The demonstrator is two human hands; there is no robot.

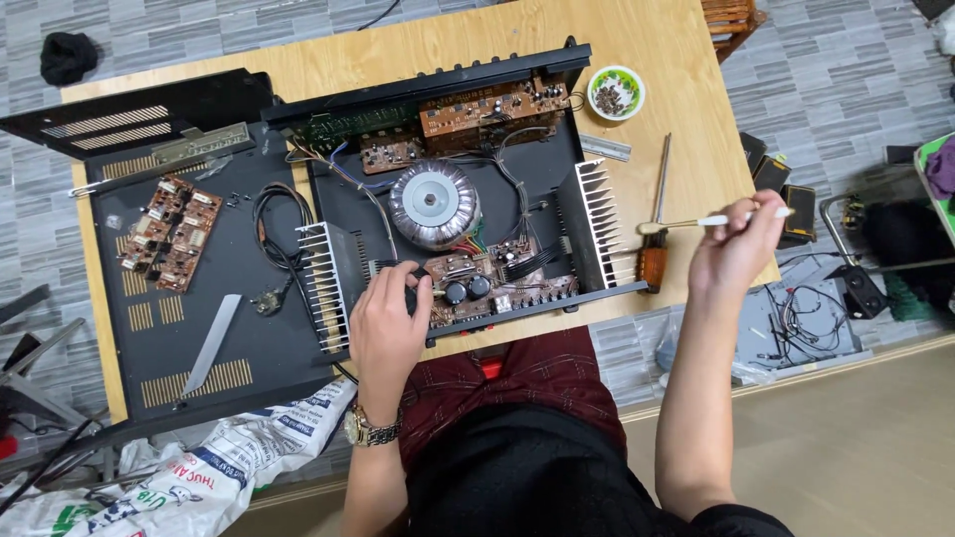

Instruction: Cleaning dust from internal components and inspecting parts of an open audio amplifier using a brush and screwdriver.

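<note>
Pale wooden tabletop (686,60) under an opened black metal amplifier chassis (537,179). Left hand (386,323) curled on its ribbed heatsink edge, beside the round toroidal transformer (434,204). Right hand (738,249) pinching a slim white-handled brush (711,221), bristles leftward.

We wear a gold watch (370,430) on our left wrist, a black top (517,477), dark red patterned trousers (527,373), and both forearms bare.
</note>
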